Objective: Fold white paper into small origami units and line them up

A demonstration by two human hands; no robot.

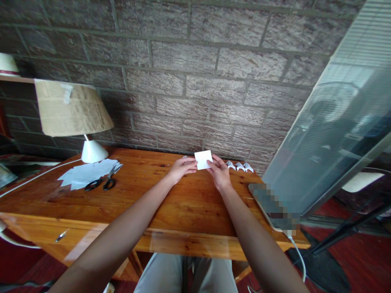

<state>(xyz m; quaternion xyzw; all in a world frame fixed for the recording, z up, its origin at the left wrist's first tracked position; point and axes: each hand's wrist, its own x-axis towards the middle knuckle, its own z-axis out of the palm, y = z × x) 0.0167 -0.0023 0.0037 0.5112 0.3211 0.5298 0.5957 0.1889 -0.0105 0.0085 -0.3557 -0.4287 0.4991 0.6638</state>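
A small white square of paper (203, 159) is held up above the far part of the wooden table (186, 203). My left hand (182, 169) pinches its left edge between thumb and fingers. On the opposite side, my right hand (220, 171) grips the right edge, its thumb lying on the face of the paper. Just right of my right hand stand several small folded paper shapes (240, 166) in a row along the back edge. Whether the held square has folds in it is too small to make out.
Black-handled scissors (105, 181) lie partly on a pile of white paper sheets (82, 173) at the left, below a lamp (75, 110). A tablet-like device (271, 207), its screen blurred, lies by the right edge with a white cable (299, 254). A brick wall (183, 81) rises behind.
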